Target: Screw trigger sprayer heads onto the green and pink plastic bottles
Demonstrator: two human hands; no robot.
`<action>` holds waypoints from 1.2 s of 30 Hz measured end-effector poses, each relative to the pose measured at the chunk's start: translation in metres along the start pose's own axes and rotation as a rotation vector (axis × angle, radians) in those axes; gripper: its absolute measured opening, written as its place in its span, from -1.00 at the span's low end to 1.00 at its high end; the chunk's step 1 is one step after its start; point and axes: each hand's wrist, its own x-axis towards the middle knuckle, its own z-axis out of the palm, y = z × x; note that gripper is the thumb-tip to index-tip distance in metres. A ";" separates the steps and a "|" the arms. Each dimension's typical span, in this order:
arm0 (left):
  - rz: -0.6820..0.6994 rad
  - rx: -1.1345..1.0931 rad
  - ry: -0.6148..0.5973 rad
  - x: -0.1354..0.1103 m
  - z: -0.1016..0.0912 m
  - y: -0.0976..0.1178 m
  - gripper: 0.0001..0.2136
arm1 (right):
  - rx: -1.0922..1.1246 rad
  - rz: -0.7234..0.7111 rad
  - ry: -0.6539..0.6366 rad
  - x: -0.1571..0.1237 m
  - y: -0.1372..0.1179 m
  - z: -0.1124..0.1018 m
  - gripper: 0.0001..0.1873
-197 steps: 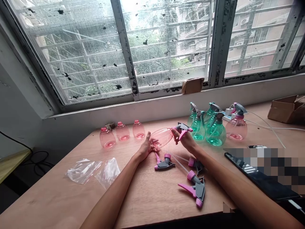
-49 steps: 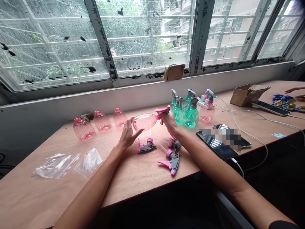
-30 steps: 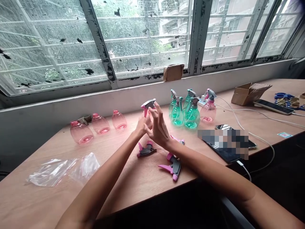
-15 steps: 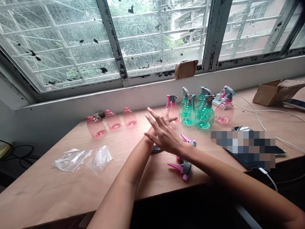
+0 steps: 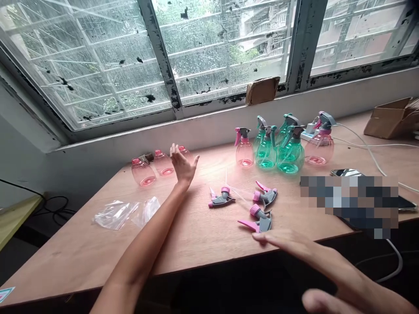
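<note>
My left hand [image 5: 183,166] is raised with its fingers stretched and thumb apart. It partly hides the rightmost of three headless pink bottles [image 5: 186,152]; I cannot tell whether it touches it. The middle pink bottle [image 5: 163,163] and the left pink bottle [image 5: 143,173] stand beside it. At the table's front edge my right hand [image 5: 314,259] is open, its thumb well away from its fingers. Its fingertips are close to a pink and grey spray head [image 5: 260,220]. Two more lie nearby, a farther spray head [image 5: 266,196] and a left spray head [image 5: 222,198].
Several green spray bottles [image 5: 290,152] stand at the back between two assembled pink ones [image 5: 245,152]. Clear plastic bags [image 5: 116,213] lie front left. A phone [image 5: 347,173], a partly blurred-out area, white cables [image 5: 369,148] and a cardboard box [image 5: 388,120] occupy the right.
My hands, crossed over the table before, have separated. The left went left to the pink bottles; the right came back toward the front edge. The spray heads are now uncovered, and the view has shifted slightly.
</note>
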 end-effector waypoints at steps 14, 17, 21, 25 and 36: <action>-0.149 -0.050 -0.137 -0.032 0.004 -0.037 -0.67 | -0.320 0.031 0.060 0.114 0.095 0.013 -0.50; -0.129 -0.068 -0.165 -0.052 -0.009 -0.027 -0.67 | -0.338 -0.055 -0.110 0.149 0.090 0.017 -0.47; -0.118 -0.071 -0.175 -0.069 -0.020 -0.017 -0.67 | -0.290 -0.093 -0.344 0.184 0.093 0.025 -0.36; -0.132 -0.082 -0.215 -0.070 -0.020 -0.013 -0.66 | -0.259 -0.066 -0.433 0.196 0.110 0.035 -0.34; -0.207 -0.145 -0.333 -0.059 -0.018 -0.017 -0.67 | -0.176 -0.214 -0.125 0.200 0.126 0.041 -0.76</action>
